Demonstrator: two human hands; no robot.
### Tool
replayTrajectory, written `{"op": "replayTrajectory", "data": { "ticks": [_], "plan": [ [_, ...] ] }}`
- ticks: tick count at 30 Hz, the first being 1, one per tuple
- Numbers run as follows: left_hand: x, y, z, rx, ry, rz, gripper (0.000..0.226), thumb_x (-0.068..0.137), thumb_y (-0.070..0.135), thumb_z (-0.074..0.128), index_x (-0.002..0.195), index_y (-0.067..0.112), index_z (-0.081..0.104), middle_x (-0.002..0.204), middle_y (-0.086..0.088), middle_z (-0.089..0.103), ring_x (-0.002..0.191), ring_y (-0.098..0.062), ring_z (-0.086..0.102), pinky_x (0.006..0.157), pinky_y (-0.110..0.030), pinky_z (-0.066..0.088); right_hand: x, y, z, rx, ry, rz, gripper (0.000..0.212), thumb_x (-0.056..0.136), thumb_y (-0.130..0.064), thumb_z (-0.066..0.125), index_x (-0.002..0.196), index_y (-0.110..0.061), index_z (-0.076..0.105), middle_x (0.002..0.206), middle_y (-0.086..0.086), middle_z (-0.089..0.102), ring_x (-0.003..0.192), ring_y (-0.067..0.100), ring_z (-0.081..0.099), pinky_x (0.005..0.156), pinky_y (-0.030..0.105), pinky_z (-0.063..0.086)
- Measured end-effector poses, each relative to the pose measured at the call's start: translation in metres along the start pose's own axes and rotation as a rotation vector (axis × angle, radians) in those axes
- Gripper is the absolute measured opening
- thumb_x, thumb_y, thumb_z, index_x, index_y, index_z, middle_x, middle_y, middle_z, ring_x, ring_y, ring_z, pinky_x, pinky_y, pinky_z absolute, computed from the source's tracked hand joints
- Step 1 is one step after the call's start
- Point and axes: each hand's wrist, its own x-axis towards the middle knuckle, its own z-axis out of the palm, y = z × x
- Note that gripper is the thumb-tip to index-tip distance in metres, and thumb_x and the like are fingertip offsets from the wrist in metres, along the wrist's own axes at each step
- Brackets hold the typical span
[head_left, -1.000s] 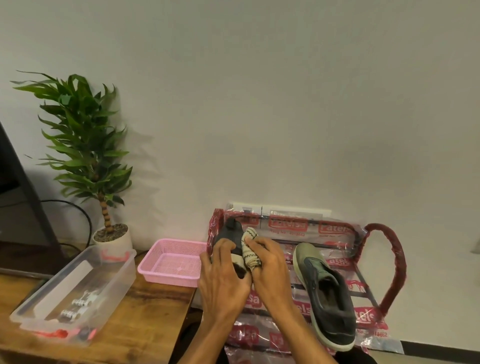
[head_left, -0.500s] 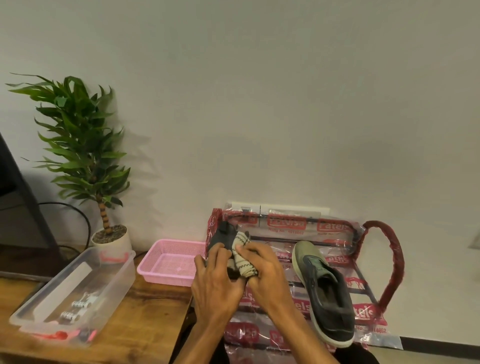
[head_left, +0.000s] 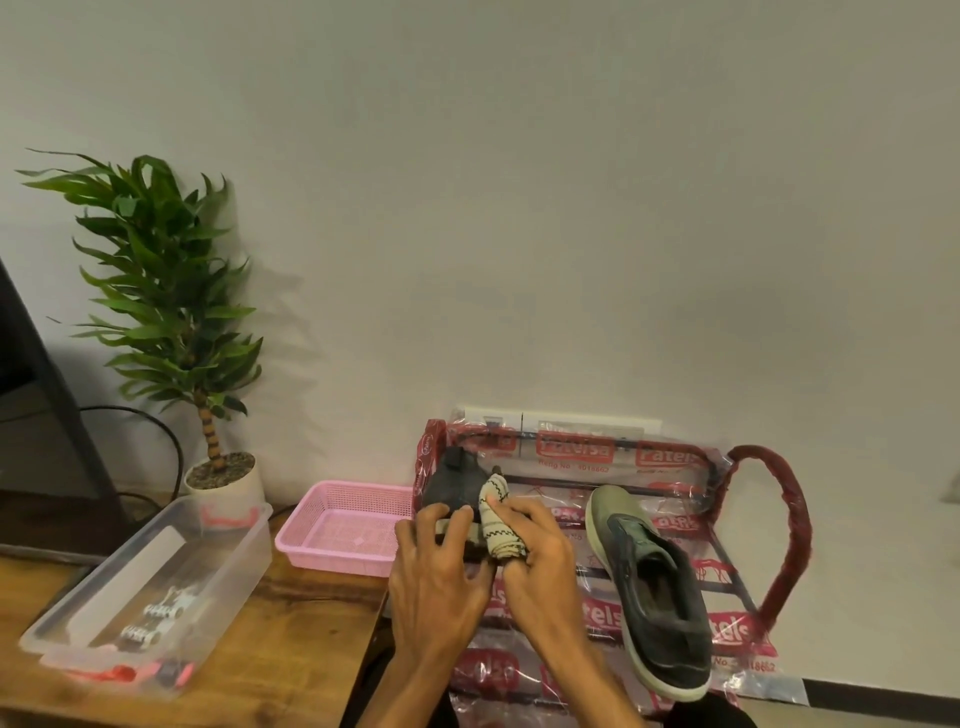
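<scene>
Over the left end of the rack, your left hand grips the dark shoe and your right hand pinches the rolled cloth against it. Looks mid-wipe; next up, steady strokes.

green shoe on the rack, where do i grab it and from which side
Take the green shoe by its heel rim, coming from above on the near side: its opening faces up and the heel end lies nearest you on the rack. The left hand holds the dark shoe and the right hand a cloth, so one would probably need freeing.
</scene>
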Motion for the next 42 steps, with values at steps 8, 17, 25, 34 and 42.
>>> {"op": "replayTrajectory", "data": {
  "ticks": [8,17,25,34,42],
  "plan": [
    [-0.006,-0.001,0.004,0.060,0.058,0.119,0.075,0.046,0.027,0.091,0.109,0.023,0.050,0.116,-0.002,0.045,0.097,-0.023,0.042,0.054,-0.037,0.053,0.000,0.003,0.002,-0.062,0.047,-0.048,0.046,0.084,0.008,0.061,0.119,-0.021,0.067,0.118,-0.018,0.054,0.112,-0.003,0.048,0.094,0.014,0.043],
    [0.001,0.005,0.002,-0.008,0.093,0.135,0.056,0.054,0.027,0.080,0.100,0.026,0.049,0.111,0.003,0.046,0.095,-0.019,0.042,0.054,-0.028,0.046,-0.004,0.013,0.004,-0.119,0.110,-0.123,0.047,0.084,0.004,0.062,0.125,-0.020,0.063,0.123,-0.014,0.052,0.118,-0.001,0.045,0.100,0.020,0.043],
    [0.003,0.007,-0.001,-0.032,0.068,0.087,0.062,0.051,0.025,0.087,0.098,0.024,0.046,0.107,0.004,0.046,0.094,-0.016,0.041,0.054,-0.028,0.048,0.014,0.018,0.005,-0.203,0.148,-0.129,0.047,0.082,0.002,0.068,0.126,-0.015,0.063,0.120,-0.005,0.059,0.110,0.002,0.045,0.096,0.026,0.046],
    [0.011,0.007,-0.005,-0.046,0.087,0.051,0.062,0.051,0.022,0.085,0.097,0.022,0.044,0.103,0.001,0.048,0.093,-0.015,0.040,0.055,-0.027,0.046,0.022,0.011,0.002,-0.261,0.124,-0.271,0.039,0.081,0.000,0.070,0.117,-0.013,0.068,0.116,0.000,0.064,0.109,0.013,0.054,0.093,0.034,0.049],
    [0.011,0.009,-0.004,-0.037,0.072,0.066,0.062,0.053,0.023,0.085,0.098,0.022,0.043,0.104,0.001,0.047,0.093,-0.016,0.041,0.056,-0.025,0.044,0.026,0.011,-0.003,-0.292,0.098,-0.244,0.044,0.083,-0.001,0.068,0.124,-0.016,0.064,0.120,0.000,0.063,0.111,0.012,0.053,0.096,0.033,0.047]
  ]
}}
